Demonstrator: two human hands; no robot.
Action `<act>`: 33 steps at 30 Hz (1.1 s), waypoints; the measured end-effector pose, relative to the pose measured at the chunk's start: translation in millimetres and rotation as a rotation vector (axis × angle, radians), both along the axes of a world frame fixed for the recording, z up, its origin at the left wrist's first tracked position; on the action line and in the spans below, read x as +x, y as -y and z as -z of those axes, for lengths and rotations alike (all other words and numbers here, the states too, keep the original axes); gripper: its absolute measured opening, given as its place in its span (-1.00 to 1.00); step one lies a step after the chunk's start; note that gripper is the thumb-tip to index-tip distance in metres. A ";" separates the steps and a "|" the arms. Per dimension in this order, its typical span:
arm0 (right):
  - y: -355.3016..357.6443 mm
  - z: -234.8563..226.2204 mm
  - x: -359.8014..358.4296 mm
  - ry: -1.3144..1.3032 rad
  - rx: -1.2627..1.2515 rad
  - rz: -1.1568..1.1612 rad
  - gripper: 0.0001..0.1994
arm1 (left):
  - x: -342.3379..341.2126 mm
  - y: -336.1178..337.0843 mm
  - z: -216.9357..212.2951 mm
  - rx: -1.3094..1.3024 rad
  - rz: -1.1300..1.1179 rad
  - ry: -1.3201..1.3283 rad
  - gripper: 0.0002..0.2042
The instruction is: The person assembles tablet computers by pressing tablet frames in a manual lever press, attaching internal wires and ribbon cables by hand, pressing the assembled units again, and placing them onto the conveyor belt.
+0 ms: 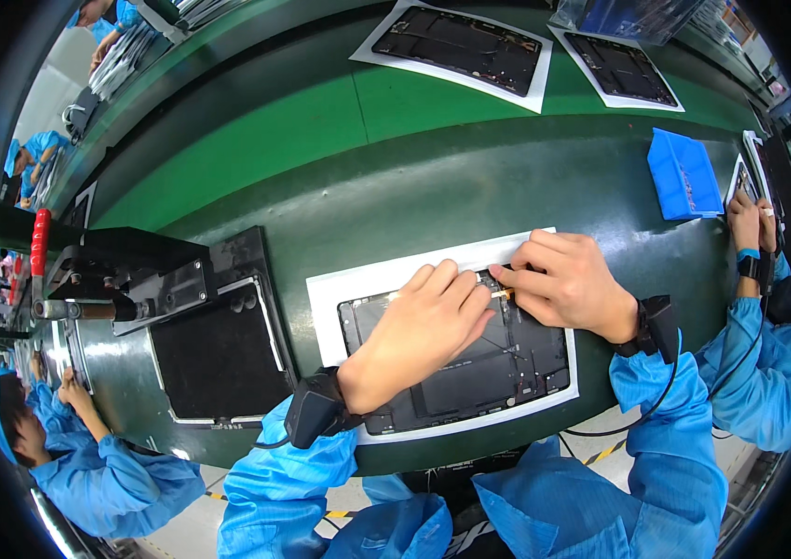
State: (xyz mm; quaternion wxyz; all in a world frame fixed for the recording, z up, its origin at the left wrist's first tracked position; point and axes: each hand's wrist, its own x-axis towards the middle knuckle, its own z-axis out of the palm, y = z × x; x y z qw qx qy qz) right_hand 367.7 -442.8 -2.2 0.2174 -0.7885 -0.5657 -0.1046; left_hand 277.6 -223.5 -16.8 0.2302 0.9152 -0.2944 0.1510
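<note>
A tablet with its back off point(470, 382) lies on a white sheet point(326, 317) in front of me, dark inner parts facing up. Across its upper left half reaches my left hand point(428, 326), back up, fingers bent down together; what they hold, if anything, is hidden. My right hand point(563, 289) is at the tablet's upper right, thumb and fingers closed in a pinch. Between both hands shows a small orange-and-white strip point(500, 294), close to the right fingertips. Whether either hand grips it, I cannot tell.
On the left stands a black press fixture point(218, 345) with a red-handled lever point(40, 242). A blue bin point(684, 177) is at the right. Two more opened tablets, one left point(461, 47) and one right point(619, 70), lie across the table. Co-workers sit on both sides.
</note>
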 end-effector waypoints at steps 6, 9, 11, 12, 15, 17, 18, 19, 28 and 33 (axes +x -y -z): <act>5.5 7.9 2.9 -0.087 0.100 0.015 -0.69 | -0.1 0.6 1.7 -0.003 0.005 0.002 -0.77; 2.9 6.6 6.8 -0.209 0.178 0.074 -0.78 | 0.1 0.0 -0.2 0.018 0.001 0.004 -0.77; -0.3 3.4 8.4 -0.351 0.227 0.075 -0.88 | -0.4 1.1 -0.3 0.031 0.000 0.014 -0.77; -1.7 1.7 9.4 -0.352 0.228 0.075 -0.88 | -0.3 1.2 0.2 0.021 0.002 0.007 -0.77; -5.5 -0.3 11.5 -0.468 0.137 0.096 -0.89 | -0.1 1.0 1.2 0.012 0.002 -0.001 -0.78; -7.5 -0.8 12.0 -0.453 0.121 0.106 -0.91 | -0.5 1.4 1.2 0.011 0.002 -0.001 -0.78; -7.9 1.1 12.0 -0.455 0.121 0.104 -0.91 | -1.0 1.7 1.6 0.008 0.001 -0.004 -0.78; -8.0 3.6 11.3 -0.336 0.111 0.083 -0.89 | -1.0 1.7 1.8 0.005 0.000 -0.006 -0.78; -10.6 -2.7 -3.9 0.172 -0.119 0.041 -0.77 | -0.6 0.2 0.0 0.025 0.004 -0.032 -0.78; -3.6 0.3 -3.6 0.142 -0.074 -0.019 -0.76 | -0.5 1.3 -0.2 0.013 -0.002 -0.021 -0.78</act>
